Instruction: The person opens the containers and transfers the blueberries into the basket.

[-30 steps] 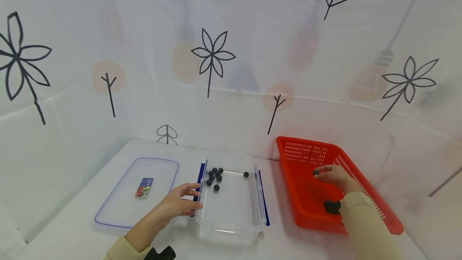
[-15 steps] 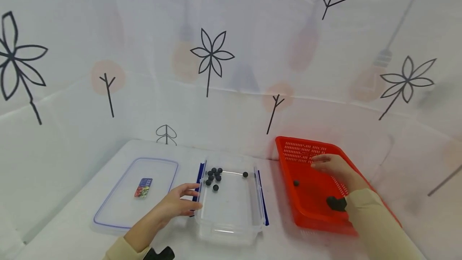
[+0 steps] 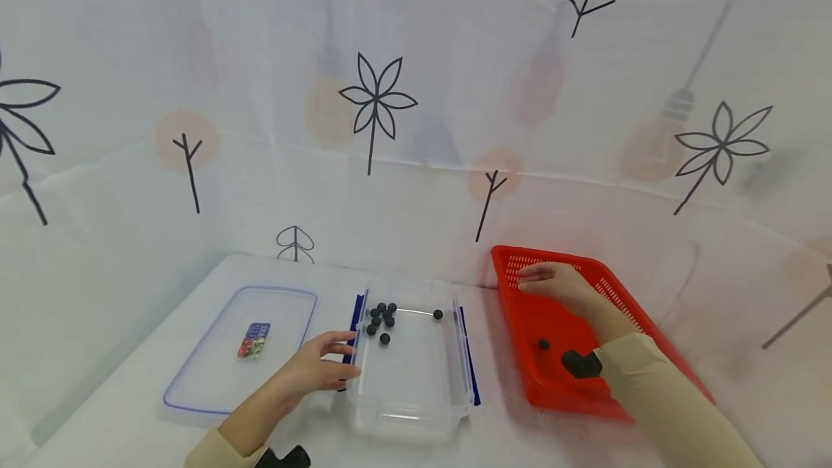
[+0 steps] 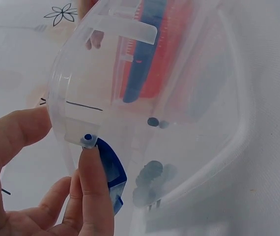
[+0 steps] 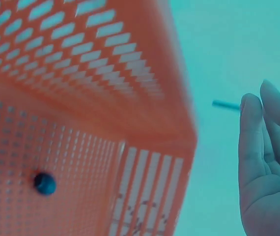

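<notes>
Some left fingers (image 4: 97, 194) (loosely parted) touch the clear box (image 3: 409, 414).

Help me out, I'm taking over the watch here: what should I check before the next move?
1. Clear box steadied: ok, the left hand touches its left side.
2. Right hand free: ok, it holds nothing.
3. Lid off and out of the way: ok, it lies on the table left of the box.
4. Red basket free of balls: not ok, one dark ball lies in it.
5. Balls in the box all together: not ok, most are clustered far left, but a lone ball sits far right.
6. Printed card stuck to the lid: cannot tell.
</notes>
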`<state>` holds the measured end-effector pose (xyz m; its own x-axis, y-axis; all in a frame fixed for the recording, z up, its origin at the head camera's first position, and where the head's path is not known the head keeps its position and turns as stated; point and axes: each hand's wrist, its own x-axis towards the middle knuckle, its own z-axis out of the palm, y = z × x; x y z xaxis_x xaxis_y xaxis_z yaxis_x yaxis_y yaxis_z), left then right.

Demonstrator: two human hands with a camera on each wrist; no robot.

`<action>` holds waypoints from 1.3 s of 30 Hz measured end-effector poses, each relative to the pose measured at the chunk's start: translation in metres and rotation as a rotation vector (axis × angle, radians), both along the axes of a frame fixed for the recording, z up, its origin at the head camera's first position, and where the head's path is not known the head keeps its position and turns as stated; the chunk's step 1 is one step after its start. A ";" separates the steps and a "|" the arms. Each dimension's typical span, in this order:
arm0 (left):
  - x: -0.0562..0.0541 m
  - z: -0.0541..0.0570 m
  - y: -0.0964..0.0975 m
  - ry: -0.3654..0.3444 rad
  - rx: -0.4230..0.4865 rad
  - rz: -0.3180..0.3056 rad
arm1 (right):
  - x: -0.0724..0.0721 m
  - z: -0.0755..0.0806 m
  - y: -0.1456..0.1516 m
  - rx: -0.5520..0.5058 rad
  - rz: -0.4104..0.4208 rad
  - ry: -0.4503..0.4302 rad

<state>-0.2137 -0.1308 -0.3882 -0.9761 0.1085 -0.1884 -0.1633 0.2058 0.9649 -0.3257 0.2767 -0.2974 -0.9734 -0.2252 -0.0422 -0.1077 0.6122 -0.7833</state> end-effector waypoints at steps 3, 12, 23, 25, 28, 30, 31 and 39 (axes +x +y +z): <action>0.000 -0.001 0.000 -0.001 -0.004 0.006 | 0.000 0.001 -0.012 -0.011 0.006 0.002; 0.000 -0.003 0.001 0.006 0.016 0.006 | 0.000 -0.003 -0.049 -0.098 0.044 -0.005; 0.000 -0.004 0.001 -0.027 -0.001 0.019 | 0.006 -0.012 -0.093 -0.171 0.119 -0.025; 0.000 -0.004 0.001 -0.029 -0.001 0.021 | 0.006 -0.012 -0.100 -0.171 0.132 -0.031; 0.000 -0.004 0.001 -0.032 -0.003 0.024 | 0.006 -0.012 -0.113 -0.189 0.152 -0.060; 0.000 -0.004 0.001 -0.033 -0.007 0.026 | 0.005 -0.014 -0.120 -0.212 0.162 -0.081; 0.000 -0.003 0.001 -0.035 -0.009 0.026 | 0.005 -0.015 -0.124 -0.227 0.168 -0.092; 0.000 -0.002 0.001 -0.033 -0.007 0.026 | 0.005 -0.018 -0.152 -0.228 0.186 -0.118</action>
